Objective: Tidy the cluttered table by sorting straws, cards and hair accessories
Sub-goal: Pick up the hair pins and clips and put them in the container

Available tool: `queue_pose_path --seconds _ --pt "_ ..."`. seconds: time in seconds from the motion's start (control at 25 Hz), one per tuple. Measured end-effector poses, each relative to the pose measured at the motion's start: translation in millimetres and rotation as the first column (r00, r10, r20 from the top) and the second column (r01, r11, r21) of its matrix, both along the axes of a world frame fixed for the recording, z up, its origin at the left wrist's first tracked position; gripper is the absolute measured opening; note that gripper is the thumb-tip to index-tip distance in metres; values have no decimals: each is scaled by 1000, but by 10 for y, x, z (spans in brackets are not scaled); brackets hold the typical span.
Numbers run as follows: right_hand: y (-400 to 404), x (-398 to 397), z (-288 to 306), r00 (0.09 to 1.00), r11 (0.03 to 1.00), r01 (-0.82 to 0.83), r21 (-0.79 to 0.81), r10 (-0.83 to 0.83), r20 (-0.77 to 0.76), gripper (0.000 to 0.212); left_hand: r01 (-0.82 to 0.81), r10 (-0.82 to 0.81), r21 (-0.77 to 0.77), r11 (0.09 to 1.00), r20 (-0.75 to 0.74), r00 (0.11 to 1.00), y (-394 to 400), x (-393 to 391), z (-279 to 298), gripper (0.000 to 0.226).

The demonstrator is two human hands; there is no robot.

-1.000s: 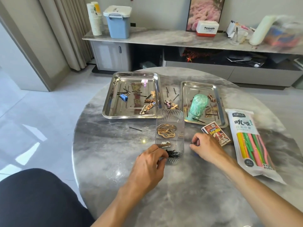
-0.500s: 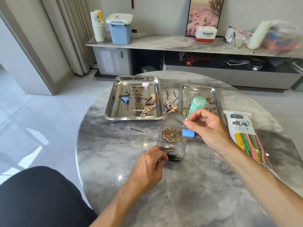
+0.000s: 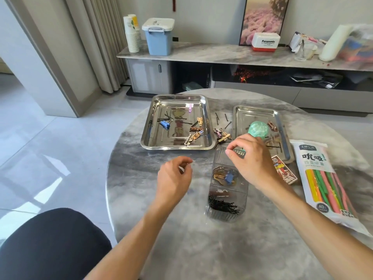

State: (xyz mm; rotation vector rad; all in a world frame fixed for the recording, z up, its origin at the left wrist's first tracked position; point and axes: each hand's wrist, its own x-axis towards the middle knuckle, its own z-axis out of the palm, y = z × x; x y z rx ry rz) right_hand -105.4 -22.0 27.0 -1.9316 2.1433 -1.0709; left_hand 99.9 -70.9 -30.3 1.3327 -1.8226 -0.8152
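A clear divided box point(image 3: 226, 216) stands on the round marble table point(image 3: 201, 249). Black bobby pins point(image 3: 223, 205) fill its near section. Gold clips point(image 3: 219, 174) and a blue binder clip point(image 3: 229, 177) lie in the middle one. My right hand point(image 3: 252, 160) hovers over the box's far end, loosely curled and holding nothing. My left hand point(image 3: 173, 176) is left of the box, blurred, with its fingertips pinched on a thin black bobby pin at the table surface. The straw pack point(image 3: 323, 178) and a card pack point(image 3: 284, 174) lie to the right.
Two steel trays sit beyond the box: the left tray point(image 3: 147, 142) holds several clips and pins, the right tray point(image 3: 236, 110) a green hair accessory point(image 3: 258, 128). Loose clips point(image 3: 221, 135) and pins point(image 3: 222, 118) lie between them. A low cabinet point(image 3: 201, 55) stands behind.
My right hand lifted a blue binder clip off the table, carried it over the box and let it go into the middle section. My left hand left the box and went to the loose pin.
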Motion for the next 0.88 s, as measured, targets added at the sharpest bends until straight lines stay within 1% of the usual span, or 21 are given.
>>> queue_pose_path --seconds 0.04,0.08,0.12,0.2,0.24,0.32,0.36,0.48,0.56,0.64,0.72,0.76,0.8,0.88 --pt "-13 4 -10 999 999 -31 42 30 27 4 -12 21 -44 999 208 978 -204 48 -21 24" --pt "-12 -1 -35 996 994 -73 84 68 61 5 22 0 -55 998 363 932 -390 102 -74 27" --pt "0 -16 -71 992 989 -105 104 97 80 7 74 -46 -42 996 469 882 -540 150 -140 27" --pt "45 -70 -145 989 989 -126 73 119 88 10 135 -82 -42 990 607 790 -700 199 -273 20" --pt "69 -106 -178 987 991 -127 38 122 107 10 149 -73 -68 987 630 774 -728 190 -309 18" --pt "84 -167 -240 978 993 -113 -31 117 172 12 126 -32 -111 986 614 788 -742 120 -344 19" --pt "78 -188 -268 974 994 -102 -48 110 200 13 115 -10 -127 985 632 775 -724 88 -356 19" --pt "63 -203 -350 960 995 -96 -42 103 259 17 181 16 -194 964 723 691 -601 60 -398 20" --pt "68 -200 -370 952 994 -106 -39 113 285 17 203 23 -215 955 739 673 -506 86 -402 22" --pt "73 -213 -376 951 994 -107 -11 106 289 16 204 -5 -193 960 712 702 -476 112 -393 20" --pt "97 -230 -374 953 995 -97 29 84 290 16 260 -96 -148 954 673 734 -452 131 -395 16" --pt "110 -236 -371 953 995 -93 45 76 293 15 295 -136 -130 947 668 732 -456 142 -392 15" --pt "118 -234 -368 953 994 -92 59 71 294 15 318 -156 -121 940 676 720 -472 151 -377 13" --pt "143 -214 -340 959 993 -91 79 66 277 16 365 -143 -139 921 751 645 -483 155 -324 12"
